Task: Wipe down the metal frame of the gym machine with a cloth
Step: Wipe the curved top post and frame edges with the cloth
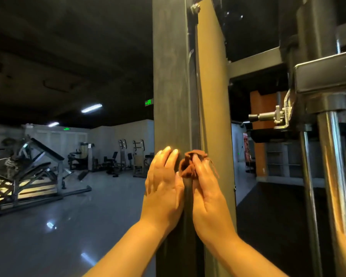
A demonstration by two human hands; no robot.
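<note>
Standing close against the metal frame [172, 76] of the gym machine, facing its grey upright post, which runs top to bottom through the middle of the view. Resting the left grip [164, 184] flat on the near face of that post, fingers straight and close together, holding nothing. Holding a bunched brown cloth [188, 162] in the right grip [206, 188], fingers bent over the wad and pressing it against the dark seam between the grey post and the olive panel [210, 76] just to its right. Carrying the cloth up at the fingertips, just beside the fingertips of the left grip, with a few loose threads trailing off to the right. Setting both grips side by side at about the same height, nearly touching, with the dark seam showing between the palms. Seeing to the right a chrome guide rod [336, 176] under a dark bracket, and a silver pin [268, 116] pointing left from it. Looking far left across a glossy grey floor [68, 226] at a slanted weight machine [28, 166], well apart from the post, under a lit strip light [91, 108] and a green sign [148, 102].
</note>
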